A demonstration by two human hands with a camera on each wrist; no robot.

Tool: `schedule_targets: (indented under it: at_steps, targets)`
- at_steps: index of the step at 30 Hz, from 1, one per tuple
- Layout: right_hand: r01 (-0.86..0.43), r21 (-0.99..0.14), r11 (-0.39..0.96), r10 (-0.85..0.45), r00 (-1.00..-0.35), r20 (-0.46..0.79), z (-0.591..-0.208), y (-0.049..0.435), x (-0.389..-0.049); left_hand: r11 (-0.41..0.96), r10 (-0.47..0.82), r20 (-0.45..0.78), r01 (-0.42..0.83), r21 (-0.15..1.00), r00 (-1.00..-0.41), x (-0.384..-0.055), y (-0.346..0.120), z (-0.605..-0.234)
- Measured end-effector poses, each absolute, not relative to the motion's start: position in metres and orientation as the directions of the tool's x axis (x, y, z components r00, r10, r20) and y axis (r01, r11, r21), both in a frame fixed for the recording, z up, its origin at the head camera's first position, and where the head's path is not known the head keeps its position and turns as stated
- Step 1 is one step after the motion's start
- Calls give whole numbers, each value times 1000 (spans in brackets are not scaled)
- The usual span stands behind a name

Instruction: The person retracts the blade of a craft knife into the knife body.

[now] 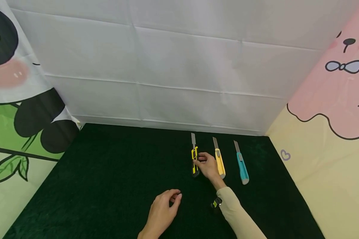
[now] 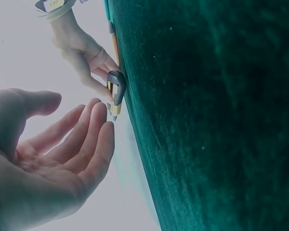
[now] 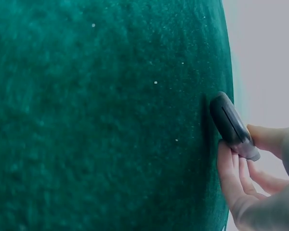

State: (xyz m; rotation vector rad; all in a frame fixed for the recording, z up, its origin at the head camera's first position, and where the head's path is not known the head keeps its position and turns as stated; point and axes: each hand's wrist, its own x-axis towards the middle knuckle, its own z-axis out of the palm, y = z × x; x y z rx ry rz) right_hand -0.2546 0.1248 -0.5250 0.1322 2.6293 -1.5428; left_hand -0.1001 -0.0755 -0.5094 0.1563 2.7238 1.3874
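Three box cutters with blades slid out lie in a row toward the right of the dark green cloth. My right hand [image 1: 208,166] pinches the black-and-yellow box cutter [image 1: 195,172], the leftmost, between thumb and fingers. Its dark butt end [image 3: 229,120] faces the right wrist camera, thumb on one side and fingertips on the other. Just right of that hand is the yellow box cutter [image 1: 220,167], partly behind the wrist in the head view. Farther right sits the teal box cutter [image 1: 242,170]. My left hand [image 1: 161,210] hovers nearer to me, fingers loosely bent and holding nothing.
The green cloth [image 1: 107,179] covers the whole tabletop. A white sheet [image 1: 179,66] hangs behind its far edge. Printed cartoon curtains close in the left [image 1: 6,132] and right [image 1: 323,159] sides. A watch [image 1: 217,202] is on the right wrist.
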Motion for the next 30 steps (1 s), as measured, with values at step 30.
schedule_targets:
  at_steps: [30]
  targets:
    - [19,-893,449,16,-1000,-14,-512,135,-225,558,106,42,94,824,-993,-112,-79,-502]
